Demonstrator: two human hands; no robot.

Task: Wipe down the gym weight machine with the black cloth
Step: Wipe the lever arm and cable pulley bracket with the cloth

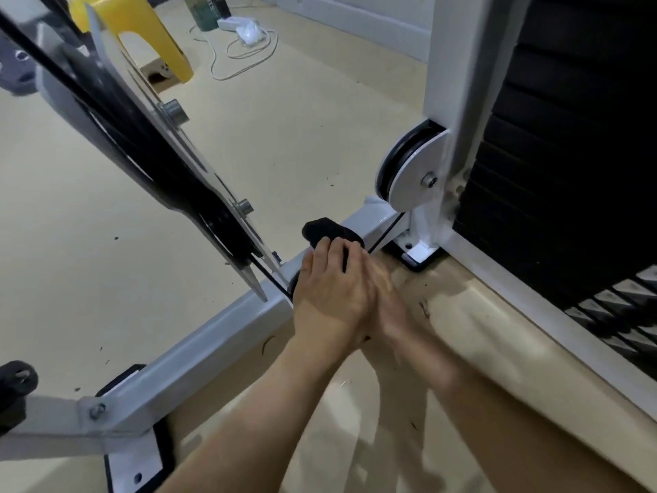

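Observation:
The black cloth [327, 229] lies bunched on the white base bar [220, 336] of the weight machine, just left of the lower pulley [412, 172]. My left hand [330, 297] lies on top of the cloth, and its fingers curl round the cloth's near end. My right hand [385, 290] is pressed against the left one on its right side. It is blurred, and its fingertips reach the cloth. A thin black cable [387, 233] runs along the bar under the cloth toward the pulley.
A slanted metal lever plate [142, 137] with bolts hangs over the bar on the left. The black weight stack [569, 172] stands behind a white upright on the right. A yellow stool [149, 26] and a white cord [245, 55] are on the beige floor behind.

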